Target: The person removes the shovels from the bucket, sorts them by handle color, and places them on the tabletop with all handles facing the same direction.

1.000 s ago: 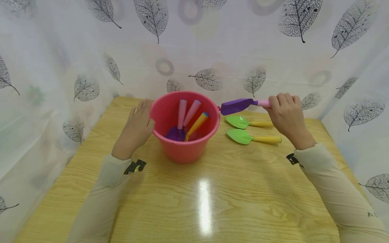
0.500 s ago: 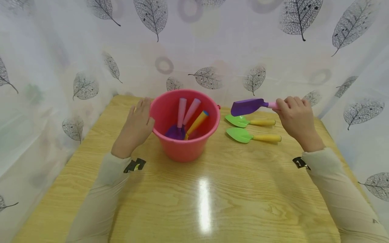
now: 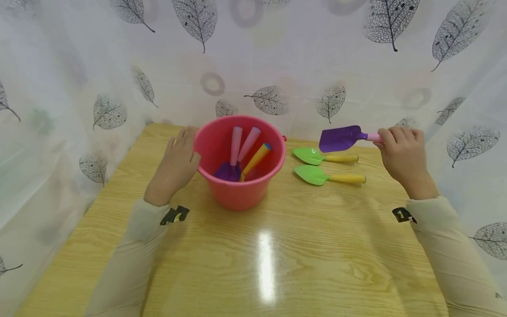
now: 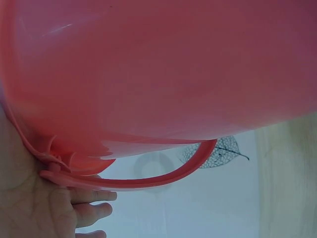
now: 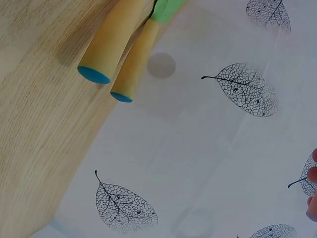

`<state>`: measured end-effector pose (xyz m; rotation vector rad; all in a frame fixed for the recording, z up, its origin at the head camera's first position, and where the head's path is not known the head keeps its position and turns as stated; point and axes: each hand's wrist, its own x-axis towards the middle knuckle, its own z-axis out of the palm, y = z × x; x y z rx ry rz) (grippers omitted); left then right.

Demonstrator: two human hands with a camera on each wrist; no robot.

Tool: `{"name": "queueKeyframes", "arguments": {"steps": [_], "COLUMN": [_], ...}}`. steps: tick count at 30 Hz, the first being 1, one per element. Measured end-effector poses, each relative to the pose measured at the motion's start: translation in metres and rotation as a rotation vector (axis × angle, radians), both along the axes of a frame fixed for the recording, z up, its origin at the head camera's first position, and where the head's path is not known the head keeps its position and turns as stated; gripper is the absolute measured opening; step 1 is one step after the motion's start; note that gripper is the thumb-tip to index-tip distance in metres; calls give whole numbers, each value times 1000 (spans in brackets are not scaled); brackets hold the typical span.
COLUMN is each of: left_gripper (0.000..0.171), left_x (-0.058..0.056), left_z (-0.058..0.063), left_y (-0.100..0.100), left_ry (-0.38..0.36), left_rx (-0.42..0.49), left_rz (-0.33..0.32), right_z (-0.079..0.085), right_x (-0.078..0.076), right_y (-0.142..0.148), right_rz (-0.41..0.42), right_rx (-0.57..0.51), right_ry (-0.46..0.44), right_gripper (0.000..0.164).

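My left hand (image 3: 176,163) rests on the left rim of a pink bucket (image 3: 239,193), fingers extended along its outside and thumb at the edge. In the left wrist view, the palm lies beside the bucket's handle (image 4: 148,182). My right hand (image 3: 405,156) grips the pink handle end of a purple shovel (image 3: 338,138), held up over the table's back right with its blade pointing left. Two green trowels (image 3: 310,175) with yellow handles lie on the table between bucket and right hand. Inside the bucket stand two pink handles (image 3: 248,144) and a yellow handle (image 3: 256,160) with a blue end.
The wooden table (image 3: 222,264) runs back to a white curtain (image 3: 301,57) printed with dark leaves, which also hangs along both sides. A bright light reflection lies on the table's front middle.
My right hand has moved right with the purple shovel, away from the bucket's rim and past the green trowels. The left hand has stayed at the bucket.
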<state>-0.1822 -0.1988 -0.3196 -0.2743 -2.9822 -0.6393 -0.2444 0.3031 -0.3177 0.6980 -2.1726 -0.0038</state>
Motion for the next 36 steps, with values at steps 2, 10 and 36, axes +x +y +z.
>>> {"name": "queueKeyframes", "arguments": {"steps": [2,10,36], "left_gripper": [62,61,60], "left_x": [0,2,4], "left_z": [0,2,3], "left_y": [0,0,1], "left_ry": [2,-5,0], "left_rx": [0,3,12], "left_rz": [-1,-8,-16], "right_z": [0,-7,-39], "right_x": [1,-2,1], "right_y": [5,21,71], "right_rz": [-20,-26,-224], "right_rx": [12,-38,-40], "right_ry": [-28,-59,-126], "right_gripper": [42,21,20]}}
